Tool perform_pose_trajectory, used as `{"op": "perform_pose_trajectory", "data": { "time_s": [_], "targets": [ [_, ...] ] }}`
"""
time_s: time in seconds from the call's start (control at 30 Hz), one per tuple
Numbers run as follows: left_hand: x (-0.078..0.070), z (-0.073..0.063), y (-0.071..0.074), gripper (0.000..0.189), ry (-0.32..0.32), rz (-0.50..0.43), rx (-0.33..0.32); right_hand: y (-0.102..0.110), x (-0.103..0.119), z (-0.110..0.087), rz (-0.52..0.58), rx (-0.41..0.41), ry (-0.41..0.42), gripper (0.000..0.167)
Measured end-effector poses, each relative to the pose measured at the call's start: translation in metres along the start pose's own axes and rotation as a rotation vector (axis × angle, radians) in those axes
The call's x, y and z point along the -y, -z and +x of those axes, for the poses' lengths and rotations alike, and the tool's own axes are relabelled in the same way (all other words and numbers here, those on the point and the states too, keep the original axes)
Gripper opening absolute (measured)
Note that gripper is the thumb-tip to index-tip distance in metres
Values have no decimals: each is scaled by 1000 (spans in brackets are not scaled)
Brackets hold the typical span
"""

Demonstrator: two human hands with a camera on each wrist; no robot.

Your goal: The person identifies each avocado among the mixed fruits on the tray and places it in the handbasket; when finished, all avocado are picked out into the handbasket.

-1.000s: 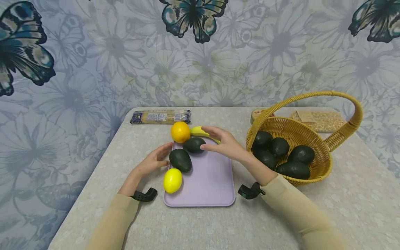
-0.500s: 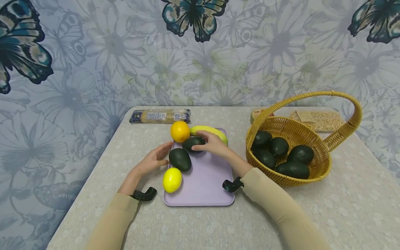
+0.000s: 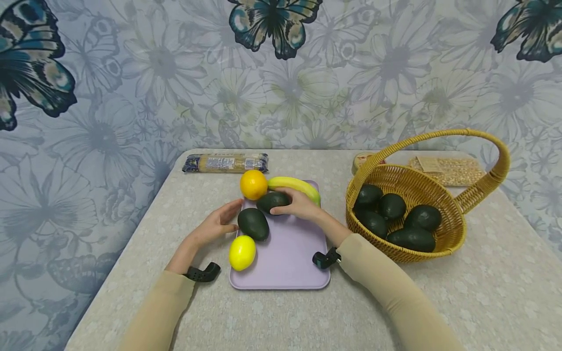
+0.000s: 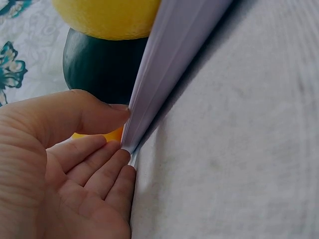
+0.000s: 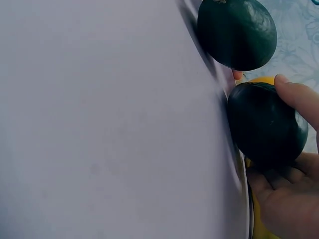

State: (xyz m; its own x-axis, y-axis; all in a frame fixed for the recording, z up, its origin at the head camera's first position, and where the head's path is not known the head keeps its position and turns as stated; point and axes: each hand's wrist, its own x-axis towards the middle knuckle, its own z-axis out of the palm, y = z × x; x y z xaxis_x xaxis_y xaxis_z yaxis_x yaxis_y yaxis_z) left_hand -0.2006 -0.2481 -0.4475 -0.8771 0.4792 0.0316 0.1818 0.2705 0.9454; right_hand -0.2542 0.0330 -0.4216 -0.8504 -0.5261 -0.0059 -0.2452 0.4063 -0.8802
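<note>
In the head view a lilac tray carries two dark green avocados, a lemon, an orange and a banana. My right hand grips the farther avocado, thumb on the near side and fingers behind; the right wrist view shows this avocado between thumb and fingers. My left hand lies at the tray's left edge beside the nearer avocado. In the left wrist view its thumb meets the tray's rim, and the other fingers extend along the edge, fairly straight.
A yellow wicker basket with a tall handle stands right of the tray, several avocados inside. Behind it are a bag of pale grains and a round tin. A pasta packet lies at the back left, near the wallpapered wall.
My right hand has moved left and down onto the farther avocado and closed its fingers around it, uncovering more of the banana. The left hand has stayed at the tray's edge.
</note>
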Motion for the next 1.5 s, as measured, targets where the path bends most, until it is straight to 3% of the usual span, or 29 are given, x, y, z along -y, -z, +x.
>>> {"op": "perform_pose_trajectory", "data": {
  "time_s": [0.23,0.43,0.63,0.83,1.03,1.3,1.5],
  "targets": [
    [0,0,0,71,15,-2,0,0,4,0,-28,-16,1,69],
    [1,1,2,71,12,5,3,9,24,-8,-2,-46,42,65],
    [0,0,2,72,14,1,7,27,55,-28,109,-52,164,63],
    [0,0,1,72,37,-4,-6,57,91,-59,181,-18,348,62],
    [-2,1,0,72,32,-15,3,94,110,-92,225,53,480,63],
    [-3,0,1,72,24,-15,10,146,116,-140,277,131,522,64],
    [-1,1,1,73,21,-13,5,185,100,-172,215,187,545,69]
  ]
}}
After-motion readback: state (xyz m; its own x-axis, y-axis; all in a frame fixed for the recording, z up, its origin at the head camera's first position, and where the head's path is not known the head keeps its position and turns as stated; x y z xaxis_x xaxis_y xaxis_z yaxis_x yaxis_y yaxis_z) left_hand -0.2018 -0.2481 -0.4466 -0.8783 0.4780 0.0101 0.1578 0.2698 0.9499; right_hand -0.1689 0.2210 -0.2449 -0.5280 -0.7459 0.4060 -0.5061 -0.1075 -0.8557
